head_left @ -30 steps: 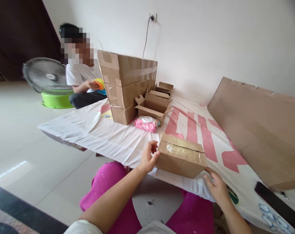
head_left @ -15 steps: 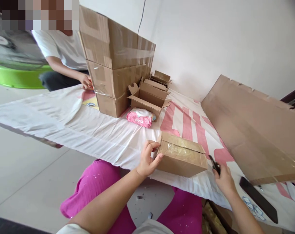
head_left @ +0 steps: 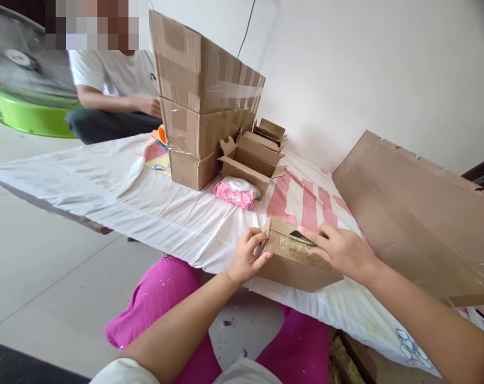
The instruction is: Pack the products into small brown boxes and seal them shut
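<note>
A small taped cardboard box (head_left: 300, 272) sits at the near edge of the cloth-covered table, its top seam facing up. My left hand (head_left: 248, 256) grips the box's left end, thumb on the near side and fingers at the far corner. Over the top of the box is my right hand (head_left: 338, 248), closed around a slim black tool (head_left: 296, 234). The tool's dark tip lies along the seam under clear tape. Most of the tool is hidden by my fingers, so its exact kind cannot be made out.
Beyond the box lie a pink wipes pack (head_left: 236, 193) and an open cardboard box (head_left: 252, 162). Stacked cartons (head_left: 186, 122) rise at the left, with another person (head_left: 110, 80) seated behind them. A large cardboard sheet (head_left: 418, 213) leans at the right.
My right hand has moved left from beside the box onto its top, bringing the black tool to the seam. My left hand keeps its hold. The other person's hand has lifted off the orange item.
</note>
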